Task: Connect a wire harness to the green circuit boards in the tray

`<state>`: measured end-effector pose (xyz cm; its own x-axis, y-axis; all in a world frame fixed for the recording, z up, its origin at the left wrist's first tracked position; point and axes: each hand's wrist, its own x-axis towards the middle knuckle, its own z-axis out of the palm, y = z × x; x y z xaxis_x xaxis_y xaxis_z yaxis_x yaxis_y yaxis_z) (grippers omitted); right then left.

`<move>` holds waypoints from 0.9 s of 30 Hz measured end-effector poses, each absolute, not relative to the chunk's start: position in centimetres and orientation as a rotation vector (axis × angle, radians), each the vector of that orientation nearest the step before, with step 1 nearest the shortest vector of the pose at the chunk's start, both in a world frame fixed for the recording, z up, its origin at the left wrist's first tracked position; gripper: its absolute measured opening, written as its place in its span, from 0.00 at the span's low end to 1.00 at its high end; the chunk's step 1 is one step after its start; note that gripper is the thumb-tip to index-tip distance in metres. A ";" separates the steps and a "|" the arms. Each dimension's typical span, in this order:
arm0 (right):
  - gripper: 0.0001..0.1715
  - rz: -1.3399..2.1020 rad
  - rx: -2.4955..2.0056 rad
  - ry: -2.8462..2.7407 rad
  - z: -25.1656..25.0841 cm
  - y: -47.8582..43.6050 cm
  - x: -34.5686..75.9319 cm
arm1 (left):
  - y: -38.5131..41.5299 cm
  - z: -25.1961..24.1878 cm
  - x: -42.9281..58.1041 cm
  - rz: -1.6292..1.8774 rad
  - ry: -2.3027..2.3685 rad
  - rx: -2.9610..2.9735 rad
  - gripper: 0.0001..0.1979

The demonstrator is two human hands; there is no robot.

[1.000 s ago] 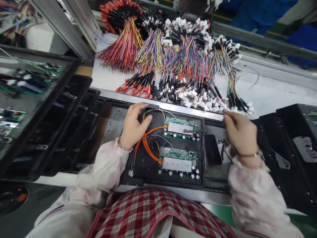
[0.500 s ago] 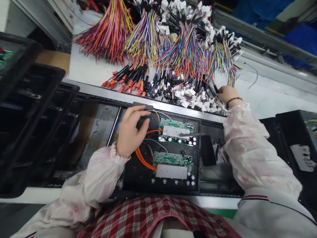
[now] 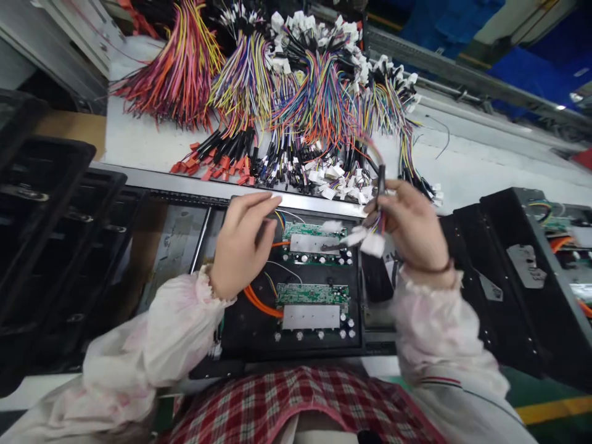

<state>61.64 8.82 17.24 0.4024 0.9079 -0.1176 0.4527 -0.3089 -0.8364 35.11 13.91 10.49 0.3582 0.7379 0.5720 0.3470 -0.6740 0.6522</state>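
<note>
My right hand (image 3: 411, 225) is closed on the black sleeve of a wire harness (image 3: 381, 185). The harness's white connectors hang below my fingers, blurred by motion, and its coloured wires rise above. Beneath it lies a black case (image 3: 319, 274) holding two green circuit boards (image 3: 317, 295), each with a silver heat sink (image 3: 311, 317). A thin grey strip (image 3: 332, 248) rests across the upper board. Over the case's left side, my left hand (image 3: 245, 243) stays open, thumb apart from the fingers, near the orange wires (image 3: 263, 302). Nothing shows in its grasp.
Several bundles of coloured wire harnesses (image 3: 319, 92) lie on the white shelf (image 3: 152, 145) beyond a metal rail (image 3: 176, 183). Black cases (image 3: 41, 203) stand in a row at the left. More black cases (image 3: 513, 283) stand at the right, one with boards and orange wires inside.
My right hand has lifted a wire harness from the pile and drawn it back toward the case. My left hand keeps almost the same place. The camera view has shifted right.
</note>
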 end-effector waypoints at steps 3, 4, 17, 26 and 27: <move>0.16 0.962 -1.568 -1.134 16.7 4.0 54.3 | 14.4 11.7 37.5 1.293 0.694 2.369 0.24; 0.16 0.926 -1.546 -1.220 16.9 3.0 52.9 | 14.4 12.3 38.1 1.303 0.606 2.405 0.24; 0.24 1.179 -1.568 -1.423 21.7 3.8 54.9 | 15.8 22.0 35.6 1.091 0.483 1.395 0.05; 0.27 1.456 -1.669 -0.828 12.4 -1.3 52.1 | 14.3 11.9 36.4 0.736 0.607 1.102 0.12; 0.27 1.470 -1.665 -0.805 12.1 -1.4 52.1 | 14.1 11.5 36.5 0.735 0.588 1.103 0.16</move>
<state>52.07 -1.43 12.13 0.1387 0.8483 -0.5110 -0.0257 -0.5128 -0.8581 36.50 14.10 11.52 0.6290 0.7748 -0.0634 -0.2319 0.2649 0.9360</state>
